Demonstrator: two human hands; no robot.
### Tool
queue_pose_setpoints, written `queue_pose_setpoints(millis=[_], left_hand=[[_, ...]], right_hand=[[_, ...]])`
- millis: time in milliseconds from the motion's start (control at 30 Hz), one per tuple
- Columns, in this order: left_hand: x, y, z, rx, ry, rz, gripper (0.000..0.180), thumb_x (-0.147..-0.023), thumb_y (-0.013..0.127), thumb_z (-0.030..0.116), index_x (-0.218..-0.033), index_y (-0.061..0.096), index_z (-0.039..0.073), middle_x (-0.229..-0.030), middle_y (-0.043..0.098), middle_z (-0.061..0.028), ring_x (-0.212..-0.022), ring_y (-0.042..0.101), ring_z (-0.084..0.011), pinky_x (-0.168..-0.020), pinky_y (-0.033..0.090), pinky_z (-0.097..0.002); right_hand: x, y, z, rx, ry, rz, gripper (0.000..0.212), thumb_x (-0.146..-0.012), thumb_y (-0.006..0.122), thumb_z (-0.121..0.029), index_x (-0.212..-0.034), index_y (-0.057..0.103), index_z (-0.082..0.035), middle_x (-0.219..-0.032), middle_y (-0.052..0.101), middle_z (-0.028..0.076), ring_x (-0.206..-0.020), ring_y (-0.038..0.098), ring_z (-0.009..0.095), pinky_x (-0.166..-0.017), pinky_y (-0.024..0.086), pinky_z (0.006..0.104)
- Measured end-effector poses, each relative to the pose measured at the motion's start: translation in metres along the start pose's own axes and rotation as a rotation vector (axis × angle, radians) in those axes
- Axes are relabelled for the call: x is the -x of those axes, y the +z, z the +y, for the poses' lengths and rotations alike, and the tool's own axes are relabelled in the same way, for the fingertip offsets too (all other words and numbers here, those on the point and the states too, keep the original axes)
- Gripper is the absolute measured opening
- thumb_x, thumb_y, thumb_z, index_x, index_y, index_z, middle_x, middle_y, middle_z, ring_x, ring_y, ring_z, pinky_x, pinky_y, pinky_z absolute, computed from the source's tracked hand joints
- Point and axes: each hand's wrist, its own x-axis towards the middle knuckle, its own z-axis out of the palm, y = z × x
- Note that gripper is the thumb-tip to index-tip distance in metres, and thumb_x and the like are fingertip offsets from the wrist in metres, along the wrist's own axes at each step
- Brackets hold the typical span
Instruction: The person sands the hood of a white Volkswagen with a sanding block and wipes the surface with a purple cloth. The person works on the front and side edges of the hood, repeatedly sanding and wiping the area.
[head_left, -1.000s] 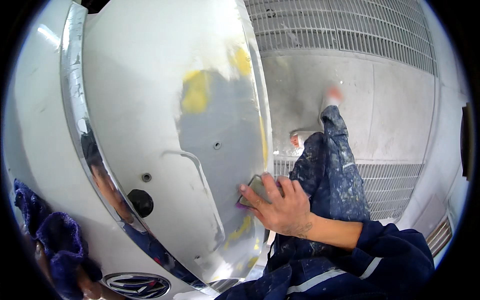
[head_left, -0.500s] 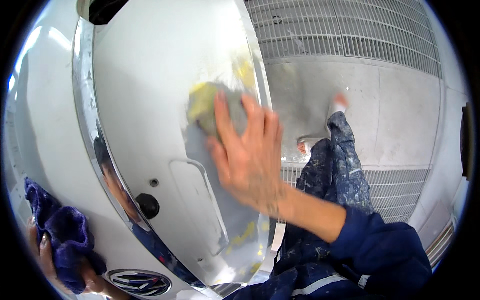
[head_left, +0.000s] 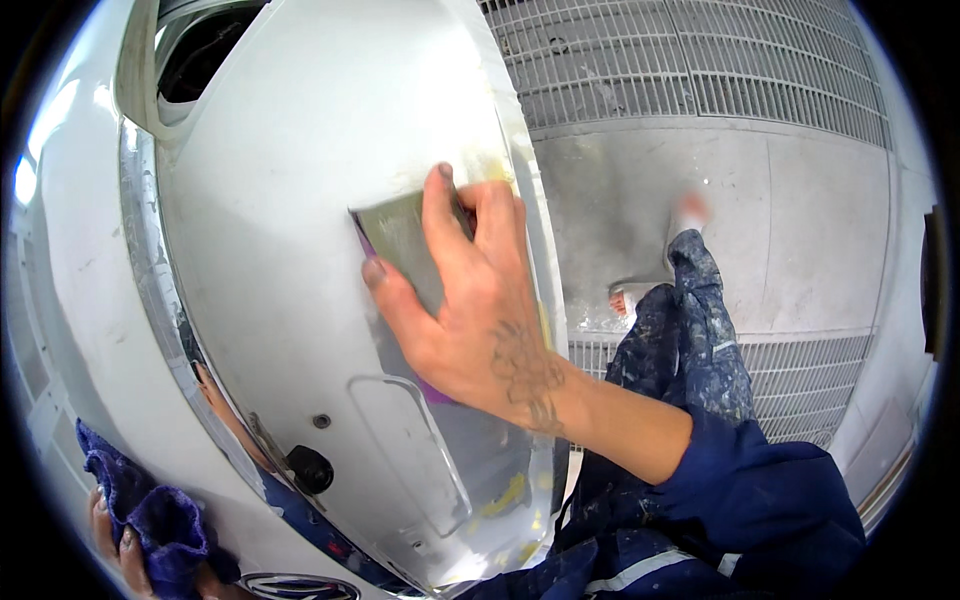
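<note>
My right hand is spread over a flat sanding sheet, olive-grey on top with purple along its edge. The thumb lies at its left edge and the fingers curl over its far right side. Beneath lies a white car panel with a grey primer patch and yellowish patches along its right border. At the lower left my left hand holds a bunched purple cloth against white bodywork. The cloth hides most of that hand; fingers also show at its left side, perhaps mirrored in the glossy paint.
A chrome strip curves down the panel's left side, near a black round knob and a small hole. A chrome emblem sits at the bottom. To the right are floor gratings, concrete floor and my paint-stained trousers.
The sanding sheet, blurred before, now shows clearly with its purple edge. My right hand has shifted slightly on the panel. The view has moved, and the purple cloth sits lower in the picture.
</note>
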Motion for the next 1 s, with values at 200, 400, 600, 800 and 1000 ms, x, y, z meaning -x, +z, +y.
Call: queue_pose_setpoints(millis=[200, 400, 600, 800, 1000], left_hand=[[0.014, 0.002, -0.006, 0.136, -0.028, 0.08, 0.053, -0.1, 0.067, 0.036, -0.133, 0.053, -0.001, -0.132, 0.055, -0.0313, -0.115, 0.064, -0.0524, -0.099, 0.06, -0.0657], [0.015, -0.002, -0.009, 0.033, 0.047, 0.034, 0.045, -0.104, 0.066, 0.035, -0.131, 0.053, 0.002, -0.134, 0.054, -0.0263, -0.118, 0.062, -0.0504, -0.098, 0.061, -0.0636], [0.009, -0.025, -0.012, -0.093, 0.348, -0.096, 0.023, -0.111, 0.061, 0.028, -0.123, 0.054, 0.01, -0.132, 0.052, -0.0154, -0.123, 0.057, -0.0471, -0.094, 0.063, -0.0593], [0.034, -0.021, -0.011, -0.153, 0.052, -0.002, 0.047, -0.104, 0.062, 0.04, -0.139, 0.053, 0.009, -0.148, 0.05, -0.0219, -0.137, 0.052, -0.0488, -0.11, 0.049, -0.0639], [0.037, 0.008, 0.006, -0.101, -0.491, 0.193, 0.076, -0.099, 0.054, 0.051, -0.158, 0.05, 0.004, -0.158, 0.055, -0.0263, -0.15, 0.05, -0.0459, -0.129, 0.033, -0.0624]], right_hand=[[0.049, -0.001, -0.005, -0.044, -0.048, -0.005, 0.076, -0.093, 0.079, -0.017, -0.147, 0.046, 0.024, -0.121, 0.046, 0.03, -0.111, 0.047, 0.04, -0.099, 0.045, 0.0493], [-0.065, 0.036, 0.01, -0.005, -0.064, 0.306, 0.077, -0.092, 0.083, -0.03, -0.143, 0.056, 0.021, -0.123, 0.05, 0.025, -0.113, 0.056, 0.036, -0.096, 0.052, 0.043], [-0.013, 0.028, -0.005, -0.076, -0.013, 0.261, 0.082, -0.088, 0.086, -0.031, -0.143, 0.056, 0.021, -0.125, 0.05, 0.026, -0.117, 0.056, 0.036, -0.097, 0.053, 0.0421], [-0.081, 0.04, 0.002, -0.049, 0.035, 0.443, 0.087, -0.088, 0.085, -0.041, -0.142, 0.056, 0.021, -0.125, 0.051, 0.026, -0.116, 0.056, 0.037, -0.099, 0.051, 0.0435], [-0.007, 0.023, -0.015, -0.066, 0.004, 0.299, 0.079, -0.087, 0.087, -0.029, -0.142, 0.059, 0.02, -0.127, 0.051, 0.026, -0.117, 0.057, 0.038, -0.099, 0.053, 0.0448]])
